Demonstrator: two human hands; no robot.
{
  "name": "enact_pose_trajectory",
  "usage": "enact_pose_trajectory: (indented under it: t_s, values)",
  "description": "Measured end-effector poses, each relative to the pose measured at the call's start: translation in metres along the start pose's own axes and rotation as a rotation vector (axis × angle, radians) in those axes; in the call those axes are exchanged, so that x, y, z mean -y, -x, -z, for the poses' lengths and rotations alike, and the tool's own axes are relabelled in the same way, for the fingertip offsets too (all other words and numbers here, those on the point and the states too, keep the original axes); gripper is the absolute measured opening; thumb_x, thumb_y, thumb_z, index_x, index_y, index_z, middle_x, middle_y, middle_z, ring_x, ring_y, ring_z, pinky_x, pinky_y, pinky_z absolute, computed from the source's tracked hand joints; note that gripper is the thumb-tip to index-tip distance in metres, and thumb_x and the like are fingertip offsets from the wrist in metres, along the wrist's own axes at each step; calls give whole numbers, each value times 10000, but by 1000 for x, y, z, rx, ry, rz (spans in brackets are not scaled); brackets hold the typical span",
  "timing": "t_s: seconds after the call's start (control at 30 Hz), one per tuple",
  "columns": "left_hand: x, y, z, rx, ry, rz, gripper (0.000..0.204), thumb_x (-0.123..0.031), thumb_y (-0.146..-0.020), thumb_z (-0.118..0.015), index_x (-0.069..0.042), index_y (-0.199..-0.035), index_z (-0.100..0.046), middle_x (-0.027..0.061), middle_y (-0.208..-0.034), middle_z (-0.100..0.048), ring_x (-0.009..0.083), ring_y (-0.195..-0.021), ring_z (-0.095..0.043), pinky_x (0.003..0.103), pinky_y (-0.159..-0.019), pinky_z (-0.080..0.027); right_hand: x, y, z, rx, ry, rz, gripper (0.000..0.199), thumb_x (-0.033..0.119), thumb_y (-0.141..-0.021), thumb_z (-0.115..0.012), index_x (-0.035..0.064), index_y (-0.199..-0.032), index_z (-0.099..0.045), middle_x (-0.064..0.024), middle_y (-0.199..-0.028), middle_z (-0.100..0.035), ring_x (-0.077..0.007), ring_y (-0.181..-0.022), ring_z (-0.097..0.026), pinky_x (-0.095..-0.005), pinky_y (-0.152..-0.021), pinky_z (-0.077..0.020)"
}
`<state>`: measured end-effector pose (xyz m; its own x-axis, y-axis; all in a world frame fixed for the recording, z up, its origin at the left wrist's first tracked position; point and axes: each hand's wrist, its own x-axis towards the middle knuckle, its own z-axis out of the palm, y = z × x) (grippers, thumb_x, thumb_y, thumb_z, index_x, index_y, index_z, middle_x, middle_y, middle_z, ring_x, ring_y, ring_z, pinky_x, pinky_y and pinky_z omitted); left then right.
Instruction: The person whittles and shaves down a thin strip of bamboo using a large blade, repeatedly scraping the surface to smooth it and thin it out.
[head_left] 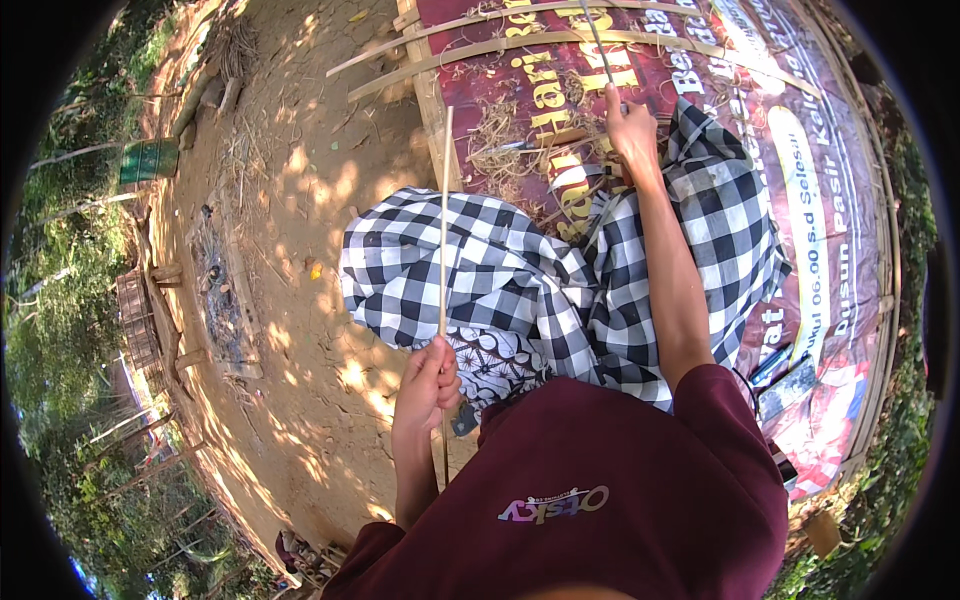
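My left hand [430, 385] is closed around a thin, pale bamboo stick [444, 230], which stands out lengthwise beside my knee, its lower end running down past my forearm. My right hand [632, 132] reaches over the printed maroon banner [470, 120], fingers closed on a thin grey rod [597, 42]; its far end leaves the top of the picture, and its kind is unclear. Just left of that hand lies a knife-like tool [545, 140] with a brown handle, among curly wood shavings [500, 125]. A black-and-white checked cloth [450, 250] covers my legs.
Two long, curved bamboo strips [560, 40] cross the banner's far part. A wooden edge [435, 110] borders the platform on the left. Dark flat items [785, 390] lie at my right side. Dry earth [310, 220] spreads leftward, with a burnt patch [215, 285] and a green drum [150, 160].
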<state>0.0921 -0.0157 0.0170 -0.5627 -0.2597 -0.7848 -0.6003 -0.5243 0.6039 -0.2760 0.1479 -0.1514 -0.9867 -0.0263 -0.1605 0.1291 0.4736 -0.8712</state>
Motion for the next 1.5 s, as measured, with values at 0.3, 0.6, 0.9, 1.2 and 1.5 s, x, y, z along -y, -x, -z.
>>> enact_pose_trajectory:
  t_s: [0.3, 0.6, 0.9, 1.2, 1.5]
  values:
    - [-16, -42, 15, 405, 377, 47, 438, -488, -1011, -343, -144, -742, -373, -81, -538, -238, 25, -395, -189, 193, -342, -162, 49, 100, -10, 426, 53, 378, 576, 584, -863, -538, 30, -798, -681, -131, -518, -560, -306, -522, -616, -427, -540, -475]
    - [-13, -47, -40, 112, -22, -45, 483, -535, -1002, -309, -146, -718, -345, -74, -545, -220, 25, -409, -176, 205, -340, -138, 61, 152, -16, 440, 132, 973, 554, 617, -754, -638, 65, -718, -632, -104, -567, -592, -302, -496, -598, -392, -440, -441]
    - [-11, -43, -51, -95, -367, -262, 444, -457, -1020, -341, -116, -739, -383, -65, -551, -253, 23, -406, -227, 214, -342, -153, 38, 109, -19, 191, 313, 913, 602, 710, -719, -597, 111, -737, -652, -97, -524, -577, -301, -468, -592, -409, -428, -437]
    - [-20, -44, -47, -46, -244, -126, 417, -453, -1022, -342, -136, -755, -380, -68, -570, -260, 21, -418, -200, 208, -348, -146, 41, 97, -17, 304, 365, 935, 618, 713, -747, -572, 101, -752, -659, -121, -468, -537, -322, -469, -590, -427, -448, -458]
    - [2, -48, -37, -116, -305, -208, 413, -418, -1030, -343, -119, -748, -393, -68, -561, -260, 25, -407, -203, 211, -350, -151, 47, 142, -23, 494, 280, 1036, 617, 714, -761, -555, 107, -722, -657, -115, -489, -553, -338, -474, -596, -433, -458, -468]
